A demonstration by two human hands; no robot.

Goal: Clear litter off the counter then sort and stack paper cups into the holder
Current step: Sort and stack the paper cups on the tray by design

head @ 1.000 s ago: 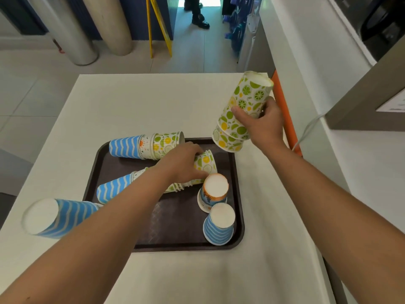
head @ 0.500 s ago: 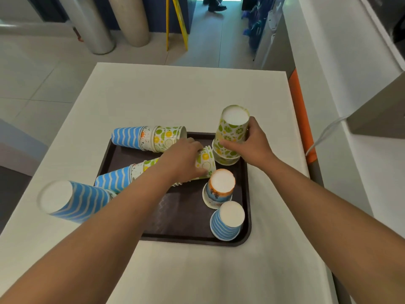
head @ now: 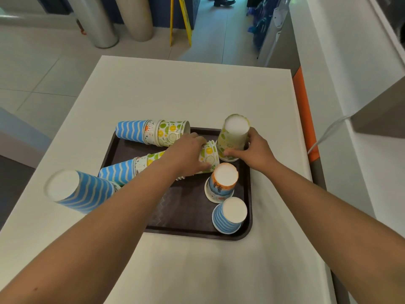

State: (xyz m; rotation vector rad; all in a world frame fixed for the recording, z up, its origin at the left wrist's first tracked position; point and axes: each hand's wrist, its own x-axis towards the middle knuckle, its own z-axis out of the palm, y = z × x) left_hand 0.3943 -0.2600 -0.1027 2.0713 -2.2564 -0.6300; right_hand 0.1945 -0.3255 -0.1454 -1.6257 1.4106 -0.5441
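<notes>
A dark brown tray (head: 190, 218) on the white counter (head: 197, 91) holds paper cups. My right hand (head: 252, 150) grips an upside-down stack of green citrus cups (head: 234, 137) standing at the tray's far right corner. My left hand (head: 188, 152) grips a lying stack of mixed cups (head: 127, 170), its citrus end under my fingers. Another lying mixed stack (head: 153, 132) rests on the tray's far edge. An upside-down orange-rimmed cup (head: 221, 183) and an upside-down blue striped cup (head: 230, 216) stand at the tray's right. A blue striped stack (head: 81, 191) lies left of the tray.
An orange strip (head: 304, 110) runs along the counter's right edge beside a white ledge with a cable (head: 328, 132). Beyond the counter are two pillars (head: 120, 18), a yellow floor sign (head: 182, 18) and a person's shoes (head: 223, 1).
My right hand brought the green citrus stack down from the air and set it upside down on the tray's far right corner. My left hand stayed on the lying stack.
</notes>
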